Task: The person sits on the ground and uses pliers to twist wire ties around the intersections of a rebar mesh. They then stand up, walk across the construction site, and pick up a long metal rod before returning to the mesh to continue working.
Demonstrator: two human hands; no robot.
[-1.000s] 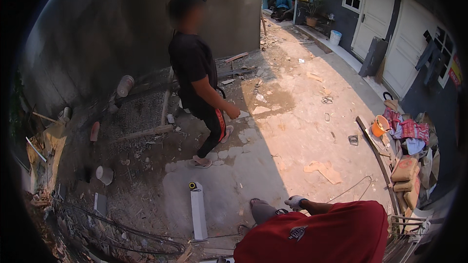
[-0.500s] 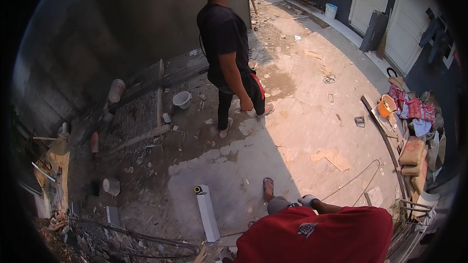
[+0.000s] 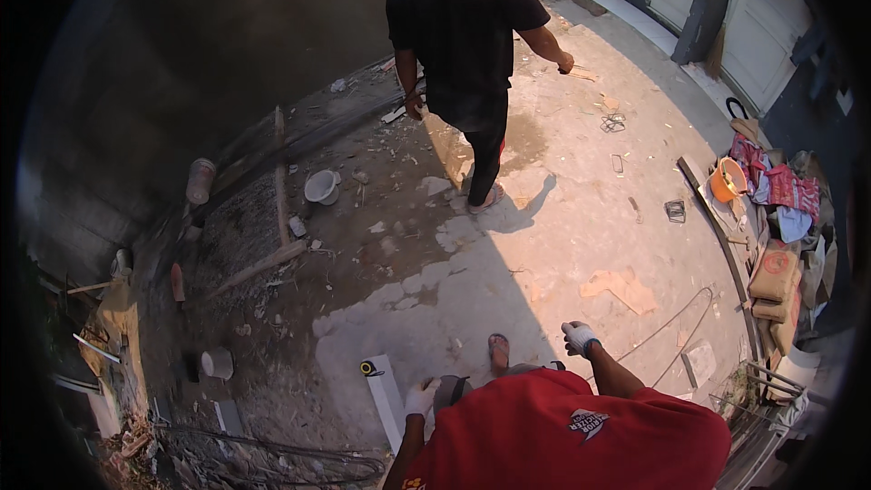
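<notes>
My left hand (image 3: 419,396), in a whitish glove, hangs beside my knee with its fingers loosely extended and nothing visible in them. Close to it, a long pale rectangular bar (image 3: 387,395) lies on the ground. A yellow and black tape measure (image 3: 367,367) rests at the bar's far end. My right hand (image 3: 578,338), gloved too, is held out over the sunlit concrete. Its fingers are curled in and I see nothing in them. Ahead of me a person in a dark shirt (image 3: 463,36) is on foot, facing away.
White basin (image 3: 321,187), wooden planks (image 3: 259,269) and a small pail (image 3: 217,363) lie on the left. Cables (image 3: 272,454) run along the lower left. On the right are an orange bucket (image 3: 728,180), brown sacks (image 3: 776,272), a dark beam (image 3: 726,249) and a thin wire loop (image 3: 676,331).
My right hand has moved forward, away from my body. My left hand has come into view beside the bar. The other person has stepped away and turned their back, one arm swung out.
</notes>
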